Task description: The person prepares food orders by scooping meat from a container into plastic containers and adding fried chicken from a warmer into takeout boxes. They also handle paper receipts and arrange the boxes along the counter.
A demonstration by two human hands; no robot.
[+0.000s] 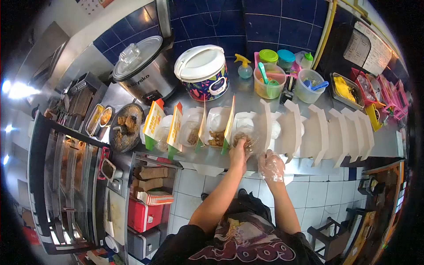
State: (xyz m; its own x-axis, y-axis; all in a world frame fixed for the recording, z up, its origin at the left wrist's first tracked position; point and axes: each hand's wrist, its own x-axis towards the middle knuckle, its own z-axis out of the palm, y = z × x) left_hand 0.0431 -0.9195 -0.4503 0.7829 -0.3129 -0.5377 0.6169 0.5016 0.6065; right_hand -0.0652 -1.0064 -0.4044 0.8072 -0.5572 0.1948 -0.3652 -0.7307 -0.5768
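A row of open takeaway boxes runs along the steel counter. My bare left hand [238, 154] is closed on a clear plastic bag [244, 140] with brown food inside, over the white inside of one open box [242, 120]. My right hand [271, 166], in a clear plastic glove, is beside it at the counter's front edge, by the upright flap [266, 126] of that box. Its fingers are curled in; what they hold, if anything, is hidden. Just left, another box holds a bag of brown food [216, 138].
Behind the boxes stand a slow cooker [143, 73], a flowered pot with a white lid [202, 73], a spray bottle [244, 68] and plastic tubs [269, 86]. A dark stone bowl [126, 128] is at the left, a tray of yellow food [346, 90] at the right.
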